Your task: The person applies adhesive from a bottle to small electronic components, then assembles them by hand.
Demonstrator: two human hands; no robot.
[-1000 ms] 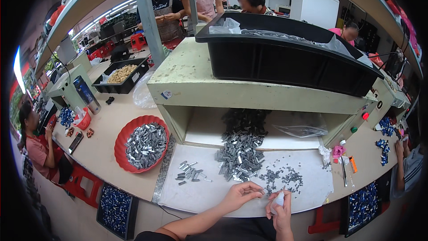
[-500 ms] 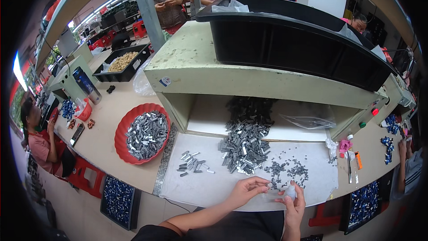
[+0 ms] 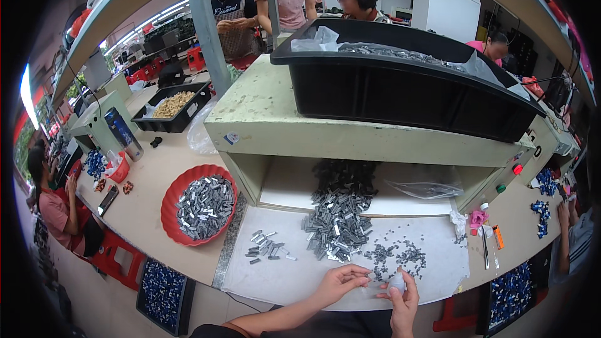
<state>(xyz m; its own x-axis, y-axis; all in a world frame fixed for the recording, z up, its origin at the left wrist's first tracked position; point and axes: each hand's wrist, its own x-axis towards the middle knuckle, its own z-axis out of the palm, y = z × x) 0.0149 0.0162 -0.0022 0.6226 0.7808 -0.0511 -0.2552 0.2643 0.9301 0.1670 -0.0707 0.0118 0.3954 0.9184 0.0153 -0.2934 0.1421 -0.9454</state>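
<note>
My left hand (image 3: 342, 284) is held over the near edge of the white work sheet (image 3: 275, 278), thumb and fingertips pinched together. Whatever lies between those tips is too small to make out. Beside it, my right hand (image 3: 404, 303) grips a small whitish squeeze bottle (image 3: 397, 283), its narrow tip pointing upward. Just beyond the hands, tiny dark parts (image 3: 410, 255) are scattered over the sheet. A heap of small grey metal pieces (image 3: 335, 228) spills from under the shelf, and a loose group of similar pieces (image 3: 266, 247) lies to its left.
A red scalloped bowl (image 3: 168, 209) of metal pieces stands at left. Above the pale green shelf (image 3: 250, 112) sits a large black bin (image 3: 400, 97). Tweezers (image 3: 485, 247) and an orange item (image 3: 498, 238) lie at right. Black trays (image 3: 181, 307) of blue parts flank the table; several people work nearby.
The view has tipped upward, so the table appears lower and more of the black bin's contents shows. Both hands keep nearly the same place over the sheet; the right still holds the squeeze bottle.
</note>
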